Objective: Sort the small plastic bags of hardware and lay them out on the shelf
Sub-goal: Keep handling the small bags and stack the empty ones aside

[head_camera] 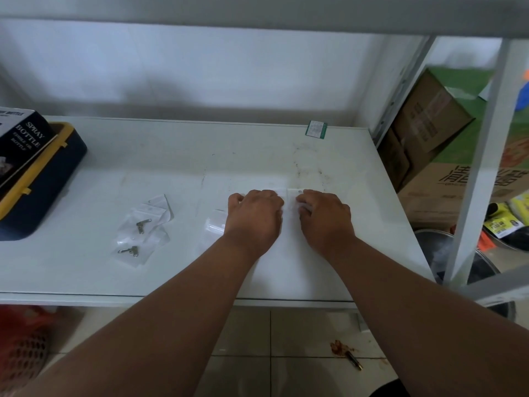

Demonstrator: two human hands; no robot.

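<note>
On the white shelf (pixel 286 156), my left hand (pixel 254 216) and my right hand (pixel 326 219) rest side by side, palms down, fingers curled onto small clear plastic bags. A clear bag (pixel 292 196) with a punched hole shows between the two hands, under my right fingertips. Another clear bag (pixel 215 222) sticks out from under the left side of my left hand. Further left lies a loose pile of clear bags (pixel 143 227) holding small metal hardware pieces. What lies beneath my palms is hidden.
A dark blue case with yellow trim (pixel 43 184) sits at the shelf's left end with a black spray bottle box (pixel 20 138) on it. A green-edged label (pixel 315 129) lies at the back. Cardboard boxes (pixel 429 133) and a metal pot (pixel 440 247) stand right of the white shelf post (pixel 483 156).
</note>
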